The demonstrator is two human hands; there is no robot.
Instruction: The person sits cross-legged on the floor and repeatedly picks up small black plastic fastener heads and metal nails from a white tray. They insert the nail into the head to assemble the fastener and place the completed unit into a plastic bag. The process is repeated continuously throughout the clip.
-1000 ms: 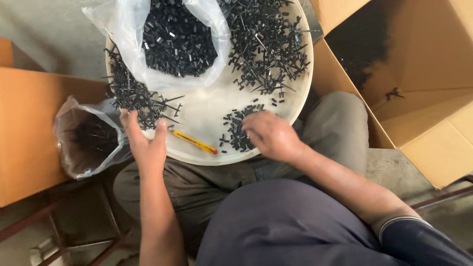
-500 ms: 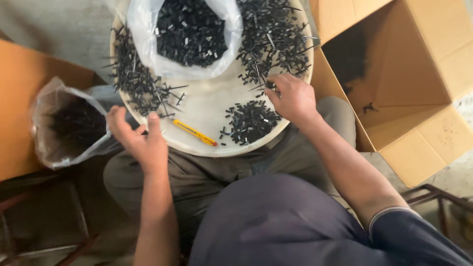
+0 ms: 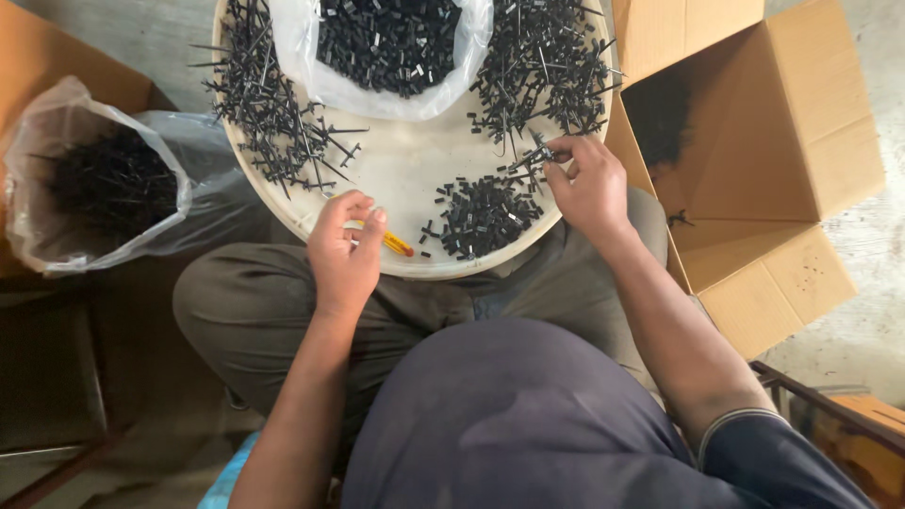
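**Sorting black plastic bits on a lap tray: about partway through, by the look of it**

So the right hand [image 3: 589,184] is at the near edge of the big tangle of black plastic sprue sticks [image 3: 547,66] on the far right of the round white tray [image 3: 405,170], and its fingers are pinched around one branched stick [image 3: 533,155], pulling it out of the heap. These sticks are thin, spiky, like little trees with stubs on them, all matte black.

Just left of that hand sits a small pile of loose black pieces [image 3: 481,215], short chunky bits, near the front rim of the tray. That pile is small next to what's left, so my guess is there's plenty still to go: the right heap is thick and there's a second heap of sticks [image 3: 269,104] on the far left side of the tray too.

The left hand [image 3: 344,250] hovers over the near rim, fingers loosely curled with the thumb against the fingertips; I can't tell if it's got anything in it. A yellow and orange cutter [image 3: 396,243] lies on the tray just beside it.

At the far middle of the tray a clear bag [image 3: 391,47] is already well filled with the small pieces. Off to the left another plastic bag [image 3: 104,184] holds dark sticks. An open cardboard box [image 3: 754,151] stands on the right, with something dark inside.
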